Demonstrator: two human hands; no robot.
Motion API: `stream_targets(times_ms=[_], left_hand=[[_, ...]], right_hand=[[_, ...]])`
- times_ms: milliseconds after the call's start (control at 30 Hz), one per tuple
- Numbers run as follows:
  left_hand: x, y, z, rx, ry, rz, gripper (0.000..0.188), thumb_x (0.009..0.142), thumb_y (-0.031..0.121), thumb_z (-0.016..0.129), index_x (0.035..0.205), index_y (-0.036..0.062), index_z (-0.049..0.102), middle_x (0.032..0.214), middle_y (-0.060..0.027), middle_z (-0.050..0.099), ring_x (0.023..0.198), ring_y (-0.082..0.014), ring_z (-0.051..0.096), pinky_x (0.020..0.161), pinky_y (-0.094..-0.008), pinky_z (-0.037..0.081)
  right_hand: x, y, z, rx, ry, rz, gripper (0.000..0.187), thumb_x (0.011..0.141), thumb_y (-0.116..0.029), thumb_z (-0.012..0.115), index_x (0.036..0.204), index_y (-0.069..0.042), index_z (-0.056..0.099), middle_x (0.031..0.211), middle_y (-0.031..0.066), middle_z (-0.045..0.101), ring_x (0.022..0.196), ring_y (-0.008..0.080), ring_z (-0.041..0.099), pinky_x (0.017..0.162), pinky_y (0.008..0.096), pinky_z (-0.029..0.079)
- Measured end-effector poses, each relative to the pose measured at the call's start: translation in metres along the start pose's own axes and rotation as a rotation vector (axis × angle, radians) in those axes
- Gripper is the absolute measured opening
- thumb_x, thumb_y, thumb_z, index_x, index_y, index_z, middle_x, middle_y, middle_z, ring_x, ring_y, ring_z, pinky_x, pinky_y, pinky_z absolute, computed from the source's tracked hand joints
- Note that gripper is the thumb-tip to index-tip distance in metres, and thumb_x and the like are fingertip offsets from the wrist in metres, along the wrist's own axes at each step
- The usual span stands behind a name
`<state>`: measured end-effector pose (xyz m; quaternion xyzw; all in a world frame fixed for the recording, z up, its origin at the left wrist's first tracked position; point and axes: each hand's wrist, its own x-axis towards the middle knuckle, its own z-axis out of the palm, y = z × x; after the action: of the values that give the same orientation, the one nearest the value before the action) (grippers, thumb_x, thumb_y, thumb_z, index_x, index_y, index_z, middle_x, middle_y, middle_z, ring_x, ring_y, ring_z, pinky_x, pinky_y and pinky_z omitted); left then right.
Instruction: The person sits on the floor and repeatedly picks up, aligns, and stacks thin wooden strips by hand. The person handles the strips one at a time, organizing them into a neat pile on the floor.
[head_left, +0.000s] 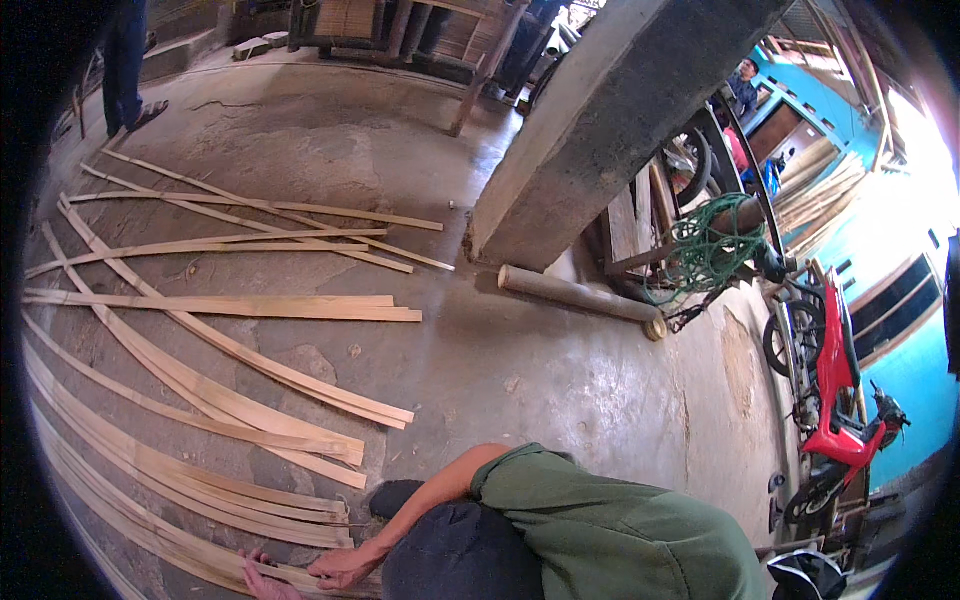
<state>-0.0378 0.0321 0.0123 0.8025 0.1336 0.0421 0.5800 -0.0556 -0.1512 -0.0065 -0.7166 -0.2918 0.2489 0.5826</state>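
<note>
At the lower edge my left hand (268, 582) curls its fingers around pale bamboo strips (190, 548), its lower part cut off by the picture. Just right of it my right hand (342, 567) closes on the same strips near their ends. My right arm comes from a green sleeve (600, 510) and passes over a dark rounded shape, which looks like my knee (460, 553). Beyond the forearm a black shoe (393, 497) shows in part. Another bundle of strips (240, 497) lies flat just beyond my hands.
More strips (330, 308) lie crossed on the concrete floor (560, 390) at the left. A concrete pillar (590, 130) rises ahead, with a pole (580, 300) at its foot. Green rope (710, 240) and a red motorcycle (835, 400) are at right. A person's legs (123, 70) show far left.
</note>
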Motion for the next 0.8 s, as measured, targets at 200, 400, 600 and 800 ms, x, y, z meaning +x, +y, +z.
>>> stream_targets(times_ms=[200, 400, 600, 800], left_hand=[[0.014, 0.084, -0.002, -0.063, 0.09, -0.103, 0.03, 0.095, 0.023, 0.046, 0.114, 0.0056, 0.06, 0.114, -0.0066, 0.057, 0.106, -0.0199, 0.058, 0.087, -0.0375, 0.044], [0.06, 0.107, 0.045, -0.636, 0.163, -0.167, 0.03, 0.098, 0.019, 0.058, 0.125, 0.0054, 0.058, 0.084, -0.003, 0.066, 0.08, -0.0118, 0.059, 0.073, -0.0271, 0.046], [0.066, 0.07, 0.078, -0.042, 0.299, -0.014, 0.042, 0.098, 0.024, 0.056, 0.129, -0.0032, 0.053, 0.112, -0.0169, 0.063, 0.103, -0.0296, 0.061, 0.091, -0.0389, 0.049], [0.034, 0.045, 0.12, 0.747, 0.209, 0.227, 0.063, 0.093, 0.03, 0.057, 0.146, 0.0033, 0.036, 0.149, -0.0234, 0.036, 0.138, -0.0387, 0.036, 0.115, -0.0503, 0.026]], right_hand=[[0.018, 0.013, -0.032, 0.616, -0.205, 0.008, 0.021, 0.099, -0.023, 0.049, 0.107, -0.004, 0.047, 0.078, 0.003, 0.048, 0.073, 0.0182, 0.049, 0.062, 0.0362, 0.043], [0.009, -0.059, -0.086, 0.105, 0.117, 0.194, 0.034, 0.103, -0.024, 0.046, 0.13, -0.002, 0.049, 0.082, 0.0022, 0.053, 0.074, 0.013, 0.05, 0.066, 0.0316, 0.046], [0.025, -0.047, -0.124, -0.203, 0.332, 0.153, 0.045, 0.103, -0.019, 0.046, 0.147, -0.011, 0.041, 0.067, 0.003, 0.046, 0.062, 0.0109, 0.044, 0.056, 0.0273, 0.041], [0.034, 0.001, -0.15, -0.214, 0.272, 0.267, 0.045, 0.103, -0.017, 0.047, 0.148, -0.013, 0.041, 0.067, 0.0031, 0.048, 0.062, 0.0095, 0.043, 0.057, 0.0267, 0.042]])
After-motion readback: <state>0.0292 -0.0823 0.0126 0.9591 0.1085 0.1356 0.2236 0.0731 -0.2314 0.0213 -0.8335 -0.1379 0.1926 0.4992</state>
